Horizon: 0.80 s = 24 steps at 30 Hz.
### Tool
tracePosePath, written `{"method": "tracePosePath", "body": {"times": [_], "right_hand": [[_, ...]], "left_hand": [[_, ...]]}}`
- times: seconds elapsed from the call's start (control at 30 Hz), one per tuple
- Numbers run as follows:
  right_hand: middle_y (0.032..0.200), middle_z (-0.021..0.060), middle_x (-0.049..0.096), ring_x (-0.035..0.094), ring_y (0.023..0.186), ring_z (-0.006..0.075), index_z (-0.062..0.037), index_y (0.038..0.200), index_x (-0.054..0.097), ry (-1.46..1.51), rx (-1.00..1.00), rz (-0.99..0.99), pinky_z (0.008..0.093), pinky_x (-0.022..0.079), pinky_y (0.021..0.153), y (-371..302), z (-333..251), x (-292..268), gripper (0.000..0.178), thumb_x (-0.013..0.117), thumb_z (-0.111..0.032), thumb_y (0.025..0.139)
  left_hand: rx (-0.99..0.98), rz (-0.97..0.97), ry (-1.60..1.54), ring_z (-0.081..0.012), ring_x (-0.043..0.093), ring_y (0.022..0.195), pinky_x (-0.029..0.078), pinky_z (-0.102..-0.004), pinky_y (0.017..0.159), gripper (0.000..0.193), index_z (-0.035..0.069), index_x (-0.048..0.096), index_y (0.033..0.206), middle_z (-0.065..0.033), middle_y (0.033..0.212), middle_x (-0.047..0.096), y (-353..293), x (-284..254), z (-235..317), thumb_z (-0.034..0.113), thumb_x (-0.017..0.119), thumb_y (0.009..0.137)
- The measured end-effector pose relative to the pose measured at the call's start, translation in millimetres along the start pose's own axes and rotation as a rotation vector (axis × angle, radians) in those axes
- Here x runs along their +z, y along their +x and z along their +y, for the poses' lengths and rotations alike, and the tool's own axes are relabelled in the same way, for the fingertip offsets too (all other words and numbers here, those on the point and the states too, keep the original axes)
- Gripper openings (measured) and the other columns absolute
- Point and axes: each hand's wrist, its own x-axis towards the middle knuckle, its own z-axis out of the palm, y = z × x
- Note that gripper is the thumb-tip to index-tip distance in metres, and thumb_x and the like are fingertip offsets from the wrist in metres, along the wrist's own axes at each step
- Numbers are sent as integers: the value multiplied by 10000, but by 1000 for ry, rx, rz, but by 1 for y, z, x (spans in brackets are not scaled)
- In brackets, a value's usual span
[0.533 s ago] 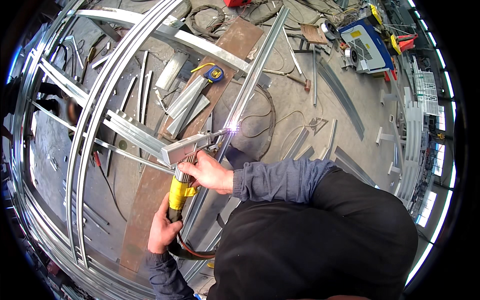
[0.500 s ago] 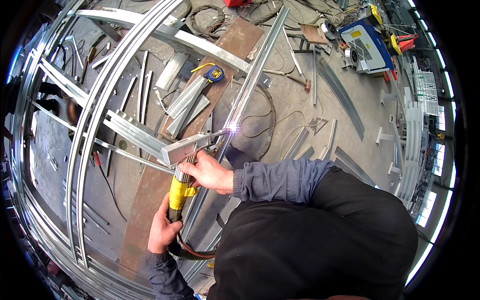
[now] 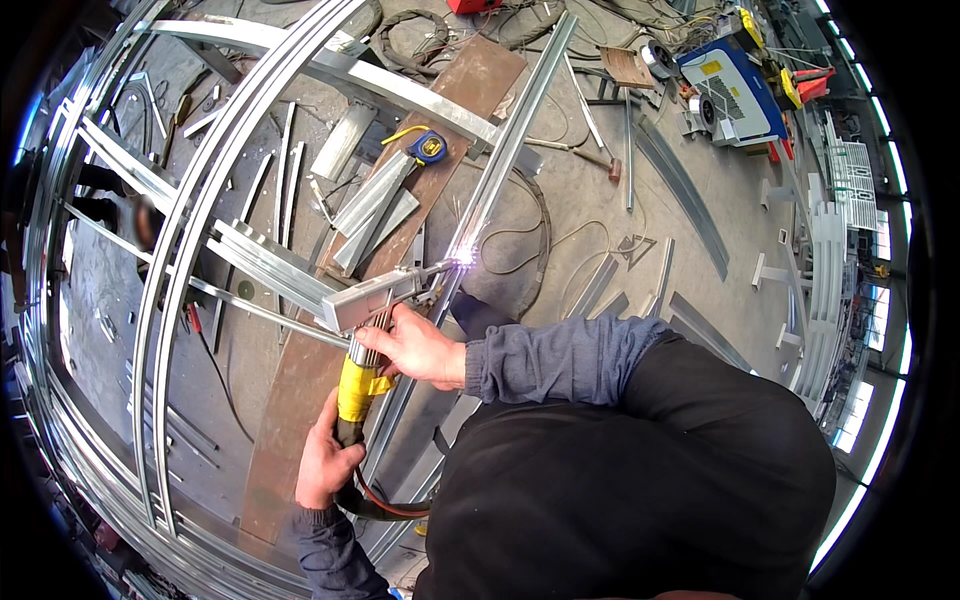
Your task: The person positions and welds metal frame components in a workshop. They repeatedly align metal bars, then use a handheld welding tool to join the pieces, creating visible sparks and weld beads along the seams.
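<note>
My right hand (image 3: 415, 345) grips the upper body of a grey and yellow welding torch (image 3: 372, 330). My left hand (image 3: 325, 465) holds the torch's lower black handle, where the hose leaves it. The torch's thin tip reaches right to a long silver metal rail (image 3: 505, 165), and a bright violet-white spark (image 3: 465, 257) glows where tip and rail meet. The rail runs diagonally beside a rusty brown steel plate (image 3: 470, 95). Both my sleeves are dark blue.
A curved silver metal frame (image 3: 190, 240) arcs along the left. Short metal offcuts (image 3: 375, 195) and a blue-yellow tape measure (image 3: 428, 148) lie on the plate. A blue-white machine (image 3: 735, 95) stands at top right. Cables and metal strips litter the concrete floor (image 3: 600, 230).
</note>
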Motion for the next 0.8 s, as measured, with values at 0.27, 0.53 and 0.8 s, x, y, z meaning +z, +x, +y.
{"method": "tracePosePath", "body": {"times": [0.27, 0.53, 0.8], "right_hand": [[1153, 98, 683, 714, 952, 163, -5, 1307, 524, -6, 3, -25, 333, 617, 732, -1, 1, 2, 442, 676, -335, 1056], [1156, 102, 685, 716, 959, 171, -2, 1315, 522, -19, 3, -11, 346, 625, 751, -7, -3, 5, 445, 673, -332, 1057], [1188, 111, 676, 711, 1009, 181, 5, 1342, 498, -20, 29, -15, 356, 629, 769, -9, -1, 8, 483, 673, -343, 1057]], "left_hand": [[-1, 7, 6, -92, 570, 860, 511, -256, 797, 912, 43, 425, 1620, -2, 1064, 644, -4, -1, -7, -60, 635, 738], [-18, -3, -43, -84, 563, 877, 500, -235, 789, 909, 32, 414, 1626, -2, 1098, 642, -8, -2, -9, -75, 622, 748], [-15, -8, -41, -84, 566, 888, 502, -231, 800, 914, 25, 405, 1630, -3, 1146, 639, -14, -1, -6, -83, 618, 748]]}}
